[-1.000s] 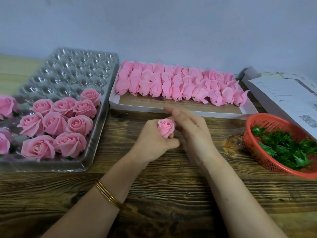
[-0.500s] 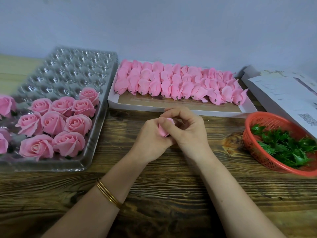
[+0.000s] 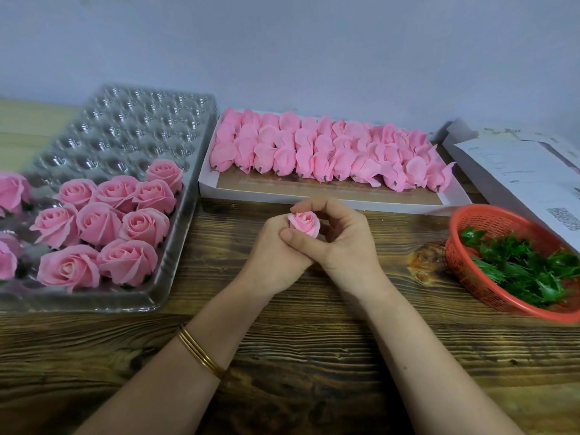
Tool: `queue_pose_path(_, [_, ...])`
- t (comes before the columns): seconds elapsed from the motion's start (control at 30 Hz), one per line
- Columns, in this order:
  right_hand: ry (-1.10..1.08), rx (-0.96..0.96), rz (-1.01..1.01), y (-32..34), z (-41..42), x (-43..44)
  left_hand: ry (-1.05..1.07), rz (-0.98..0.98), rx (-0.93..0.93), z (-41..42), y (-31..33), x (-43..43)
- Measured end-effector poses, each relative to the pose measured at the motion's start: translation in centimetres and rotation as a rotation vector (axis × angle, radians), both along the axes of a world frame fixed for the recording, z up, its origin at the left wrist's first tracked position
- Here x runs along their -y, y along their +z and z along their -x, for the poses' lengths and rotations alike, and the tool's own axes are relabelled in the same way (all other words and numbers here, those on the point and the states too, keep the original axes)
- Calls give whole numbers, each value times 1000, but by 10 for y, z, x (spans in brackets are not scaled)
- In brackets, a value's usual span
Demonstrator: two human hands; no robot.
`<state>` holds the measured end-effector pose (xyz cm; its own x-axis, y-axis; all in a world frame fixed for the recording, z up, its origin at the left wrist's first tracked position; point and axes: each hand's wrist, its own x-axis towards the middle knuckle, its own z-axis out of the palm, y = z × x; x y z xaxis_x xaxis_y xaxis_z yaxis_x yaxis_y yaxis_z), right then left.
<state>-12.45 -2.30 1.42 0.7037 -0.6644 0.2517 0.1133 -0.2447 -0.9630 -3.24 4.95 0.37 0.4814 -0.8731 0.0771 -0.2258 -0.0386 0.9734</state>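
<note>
A small pink rose bud [image 3: 305, 222] stands upright above the middle of the wooden table, between both hands. My left hand [image 3: 276, 259] grips its base from below, mostly hidden behind the right thumb. My right hand [image 3: 342, 243] curls around the bud, its thumb across the bud's lower front and its fingers arched behind the top. The bud's stem end is hidden inside the hands.
A clear plastic cell tray [image 3: 131, 133] at left holds several finished pink roses [image 3: 125, 221]. A white box [image 3: 339, 200] behind the hands holds rows of closed pink buds [image 3: 320, 152]. A red basket [image 3: 470, 221] with green leaves [image 3: 527, 271] sits right, papers [image 3: 514, 171] behind it.
The right hand first reached over the bud, then covered it, and has now drawn back a little so the bud shows again with a petal edge opened at its left.
</note>
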Motion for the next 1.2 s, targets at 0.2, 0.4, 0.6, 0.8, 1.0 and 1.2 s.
queue_pose_path(0.2, [50, -10, -120, 0, 4, 4, 1, 10, -7, 1, 0, 0])
queue_pose_path(0.4, [4, 119, -305, 3, 4, 7, 27, 13, -42, 3, -4, 2])
queue_pose_path(0.6, [-131, 45, 6, 4, -1, -4, 0, 17, 31, 4, -2, 1])
queue_pose_path(0.8, [-124, 10, 58, 1, -1, -5, 37, 42, 64, 2, -5, 2])
queue_pose_path(1.0, [-74, 6, 2, 1, -1, -6, 32, 20, 50, 1, -4, 1])
queue_pose_path(1.2, [-17, -10, -88, 2, 3, -1, 7, 23, 32, 1, -3, 1])
